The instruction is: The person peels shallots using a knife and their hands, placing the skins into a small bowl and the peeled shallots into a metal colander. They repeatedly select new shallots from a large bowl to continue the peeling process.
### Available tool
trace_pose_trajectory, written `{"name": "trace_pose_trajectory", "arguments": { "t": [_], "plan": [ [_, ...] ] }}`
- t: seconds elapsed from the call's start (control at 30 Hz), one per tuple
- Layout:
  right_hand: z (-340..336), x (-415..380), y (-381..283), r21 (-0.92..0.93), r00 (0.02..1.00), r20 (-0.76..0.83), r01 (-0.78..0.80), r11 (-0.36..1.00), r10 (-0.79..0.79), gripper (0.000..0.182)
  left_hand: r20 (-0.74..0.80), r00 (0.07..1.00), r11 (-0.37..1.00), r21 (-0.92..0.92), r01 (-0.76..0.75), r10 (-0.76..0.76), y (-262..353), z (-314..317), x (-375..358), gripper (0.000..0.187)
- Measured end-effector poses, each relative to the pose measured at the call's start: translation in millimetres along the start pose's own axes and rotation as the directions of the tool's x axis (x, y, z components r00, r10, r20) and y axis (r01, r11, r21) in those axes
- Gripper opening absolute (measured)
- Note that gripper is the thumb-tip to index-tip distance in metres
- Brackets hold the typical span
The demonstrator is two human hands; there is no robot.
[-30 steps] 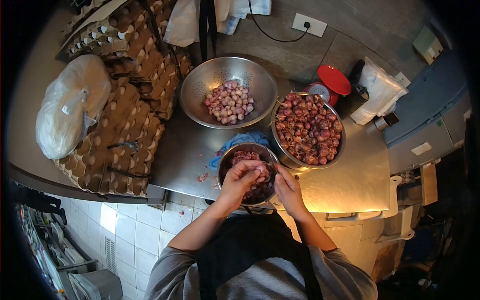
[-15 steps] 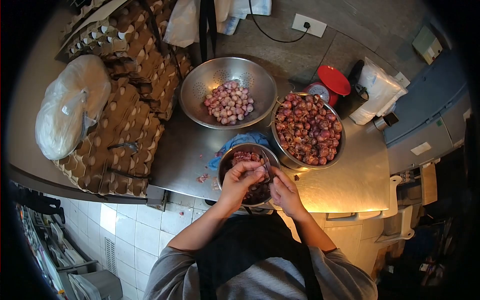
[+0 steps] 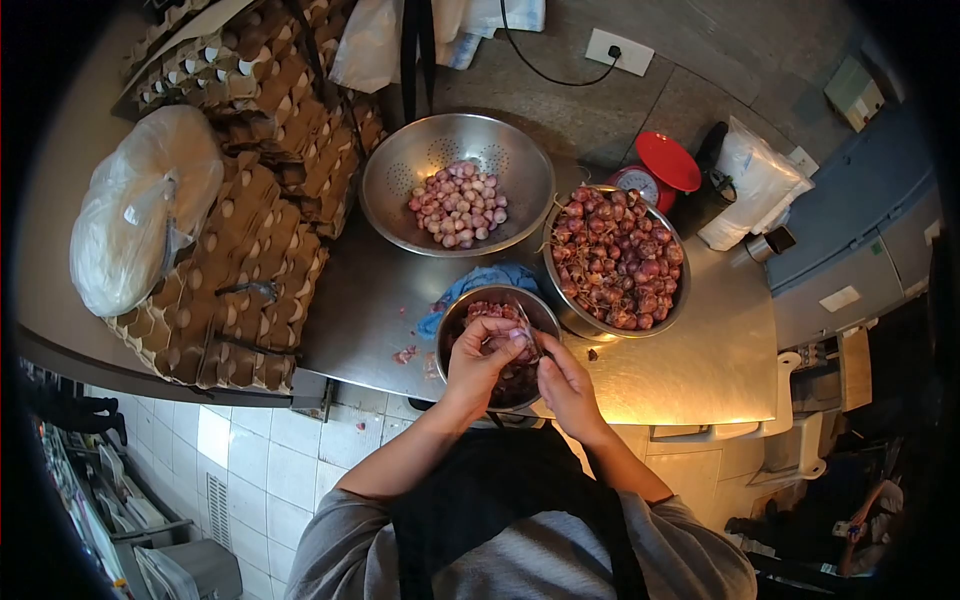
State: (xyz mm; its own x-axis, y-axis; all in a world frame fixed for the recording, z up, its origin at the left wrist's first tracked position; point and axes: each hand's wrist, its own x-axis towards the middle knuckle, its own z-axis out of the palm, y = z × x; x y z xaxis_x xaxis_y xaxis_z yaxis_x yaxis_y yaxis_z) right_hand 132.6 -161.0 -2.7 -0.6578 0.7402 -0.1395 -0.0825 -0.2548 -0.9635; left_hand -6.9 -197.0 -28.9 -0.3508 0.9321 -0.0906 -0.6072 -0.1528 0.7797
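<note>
My left hand (image 3: 478,362) pinches a pale, pinkish shallot (image 3: 517,338) above a small steel bowl (image 3: 444,352). In my right hand (image 3: 568,388) is a small knife (image 3: 526,318), its blade up against the shallot; its handle is mostly covered by my fingers. Reddish skins (image 3: 488,306) lie inside the bowl under my hands. Behind it, a steel colander (image 3: 385,205) holds peeled shallots (image 3: 458,205). To the right of the bowl, a large steel pot (image 3: 566,318) is heaped with unpeeled red shallots (image 3: 620,258).
A blue cloth (image 3: 497,276) lies behind the bowl on the steel table (image 3: 690,375). Stacked egg trays (image 3: 240,270) and a white plastic bag (image 3: 145,215) stand at left. A red scale (image 3: 668,160) is behind the pot. Another person (image 3: 870,525) appears at lower right.
Both hands stay over the bowl, with small shifts of the fingers and of the knife against the shallot. Another person has come into view at the lower right.
</note>
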Motion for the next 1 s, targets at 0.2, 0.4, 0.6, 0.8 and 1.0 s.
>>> {"name": "trace_pose_trajectory", "arguments": {
  "t": [0.2,0.4,0.6,0.8,1.0],
  "plan": [
    [-10.8,9.9,-2.4,-0.062,0.997,-0.069,0.041,0.997,-0.045,0.040,0.047,0.998,0.999,0.014,0.033,-0.034,8.4,2.5,-2.0,0.019],
    [-9.4,8.9,3.4,-0.106,0.993,-0.070,0.082,0.991,-0.090,0.040,0.022,0.991,0.988,-0.080,0.134,-0.132,8.5,-0.1,-1.6,0.018],
    [-8.9,8.6,0.3,-0.096,0.990,-0.090,0.095,0.991,-0.104,0.040,0.009,0.998,0.996,0.070,0.055,-0.056,4.7,-4.7,1.4,0.023],
    [-23.5,15.2,12.0,-0.131,0.990,-0.089,0.100,0.986,-0.112,0.041,0.069,0.986,0.850,0.500,-0.166,0.151,7.2,-13.4,5.5,0.030],
    [-23.9,-2.9,5.0,-0.078,0.995,-0.039,-0.091,0.993,0.088,0.043,0.284,0.858,0.095,0.930,-0.355,0.428,28.7,-10.0,11.7,0.026]
  ]
}}
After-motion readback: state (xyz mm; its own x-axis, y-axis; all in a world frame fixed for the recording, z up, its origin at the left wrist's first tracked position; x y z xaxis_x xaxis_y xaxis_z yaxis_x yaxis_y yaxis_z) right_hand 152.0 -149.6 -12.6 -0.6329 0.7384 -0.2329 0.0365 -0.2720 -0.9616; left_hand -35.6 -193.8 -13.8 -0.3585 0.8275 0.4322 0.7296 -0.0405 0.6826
